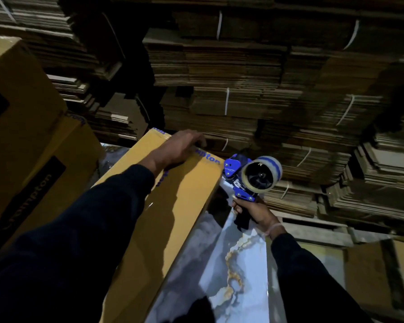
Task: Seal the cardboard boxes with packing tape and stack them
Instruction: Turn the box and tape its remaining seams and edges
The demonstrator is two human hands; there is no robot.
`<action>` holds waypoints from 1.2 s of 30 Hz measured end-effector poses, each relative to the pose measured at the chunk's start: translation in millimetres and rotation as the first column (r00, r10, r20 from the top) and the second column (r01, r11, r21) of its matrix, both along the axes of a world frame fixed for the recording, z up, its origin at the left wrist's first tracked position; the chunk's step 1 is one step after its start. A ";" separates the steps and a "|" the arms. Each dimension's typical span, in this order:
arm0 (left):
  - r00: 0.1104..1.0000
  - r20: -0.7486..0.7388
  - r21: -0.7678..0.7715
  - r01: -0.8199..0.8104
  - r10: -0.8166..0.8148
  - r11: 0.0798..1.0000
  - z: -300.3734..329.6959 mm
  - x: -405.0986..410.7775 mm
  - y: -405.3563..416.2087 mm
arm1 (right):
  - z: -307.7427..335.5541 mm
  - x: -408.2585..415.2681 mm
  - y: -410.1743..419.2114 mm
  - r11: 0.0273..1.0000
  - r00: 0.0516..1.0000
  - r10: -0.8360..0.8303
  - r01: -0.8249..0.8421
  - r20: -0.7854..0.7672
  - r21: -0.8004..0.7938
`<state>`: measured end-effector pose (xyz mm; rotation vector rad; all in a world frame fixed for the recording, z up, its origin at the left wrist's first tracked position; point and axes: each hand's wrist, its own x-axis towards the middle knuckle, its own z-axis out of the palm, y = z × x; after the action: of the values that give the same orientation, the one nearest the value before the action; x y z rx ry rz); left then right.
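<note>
The left hand lies flat, fingers spread, on the far end of the long yellow box, pressing on its top face and gripping nothing. That box stretches along the left side of the marble-patterned table, its far right corner just beside the tape dispenser. The right hand is clenched round the dispenser's black handle, holding the blue tool upright off the box's right edge, with the clear tape roll facing the camera. A glossy strip of tape shows on the box top near the left forearm. At the left edge, two more yellow boxes sit stacked, the upper one on the lower. Behind everything, bundles of flattened cardboard tied with white straps fill the dim background.
</note>
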<state>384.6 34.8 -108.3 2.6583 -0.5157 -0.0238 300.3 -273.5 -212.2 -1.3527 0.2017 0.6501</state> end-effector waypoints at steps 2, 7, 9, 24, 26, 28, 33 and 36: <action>0.997 -0.072 -0.088 0.024 -0.030 0.996 -3.1 -6.5 -27.6 | -8.9 1.3 0.6 0.999 1.000 -0.001 0.002 -0.011 0.036; 1.000 0.002 -0.025 -0.025 0.025 0.999 -25.9 -18.4 -62.6 | -18.3 6.0 1.1 1.000 0.999 -0.027 0.027 -0.033 -0.007; 0.997 0.020 -0.017 -0.068 0.069 0.998 -32.0 -18.2 -63.8 | -17.5 6.3 1.0 0.995 0.993 -0.100 0.099 -0.061 -0.020; 0.997 0.009 -0.004 -0.076 0.076 0.997 -32.7 -20.5 -66.1 | -44.1 -9.2 -15.2 0.931 0.957 -0.288 0.275 -0.021 -0.240; 0.997 0.008 0.001 -0.073 0.073 0.997 -32.9 -20.5 -66.1 | -48.3 -13.3 -15.6 0.933 0.956 -0.293 0.279 -0.030 -0.226; 0.997 -0.002 0.005 -0.071 0.071 0.997 -33.3 -20.8 -66.0 | -49.8 -13.5 -13.3 0.938 0.964 -0.265 0.252 -0.023 -0.239; 0.986 0.108 0.071 -0.132 0.124 0.989 -39.2 -26.0 -66.0 | -40.7 -10.4 -3.5 0.955 0.981 -0.192 0.186 -0.004 -0.232; 0.979 0.114 0.127 -0.186 0.172 0.974 -41.0 -28.5 -68.8 | -39.3 -12.0 4.8 0.965 0.987 -0.154 0.160 0.046 -0.207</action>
<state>356.1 -34.0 -149.3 2.8426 -0.3135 0.1358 288.3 -268.7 -251.5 -1.5308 0.3585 0.4850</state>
